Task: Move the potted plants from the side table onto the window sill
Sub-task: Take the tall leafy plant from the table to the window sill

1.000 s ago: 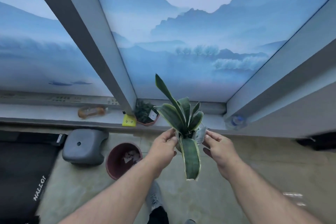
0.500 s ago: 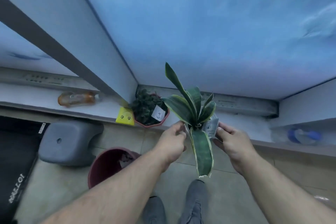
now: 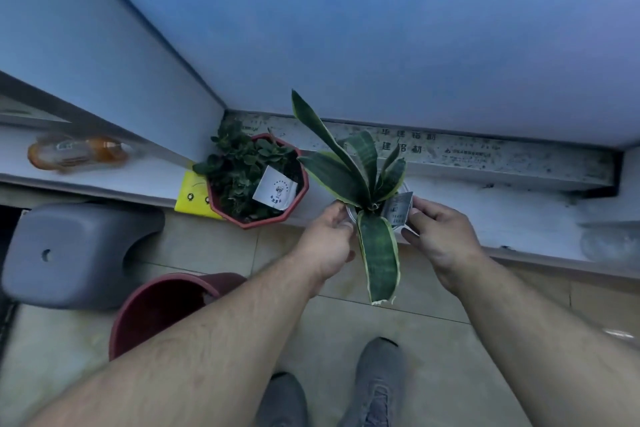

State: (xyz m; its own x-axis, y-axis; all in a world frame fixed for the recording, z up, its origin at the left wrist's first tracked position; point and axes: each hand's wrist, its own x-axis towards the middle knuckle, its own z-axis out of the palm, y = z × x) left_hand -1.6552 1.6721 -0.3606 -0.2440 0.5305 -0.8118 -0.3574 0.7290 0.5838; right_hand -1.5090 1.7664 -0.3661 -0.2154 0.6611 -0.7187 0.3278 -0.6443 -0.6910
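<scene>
A snake plant (image 3: 353,166) with long green, yellow-edged leaves sits in a small pale pot that is mostly hidden by its leaves and my fingers. My left hand (image 3: 327,241) grips the pot's left rim and my right hand (image 3: 441,236) grips its right rim beside a grey label. The pot is over the front part of the white window sill (image 3: 485,215); whether it touches the sill I cannot tell. A second leafy plant in a red octagonal pot (image 3: 258,180) stands on the sill just to the left.
A yellow card (image 3: 192,198) lies under the red pot's left side. An orange bottle (image 3: 78,152) lies on the sill at far left. On the tiled floor below are a grey stool (image 3: 76,253) and a dark red bucket (image 3: 162,308). My shoes (image 3: 377,381) are near the wall.
I have stepped closer and the view has tilted down. Both hands have carried the snake plant forward, from over the floor to over the sill right of the red pot.
</scene>
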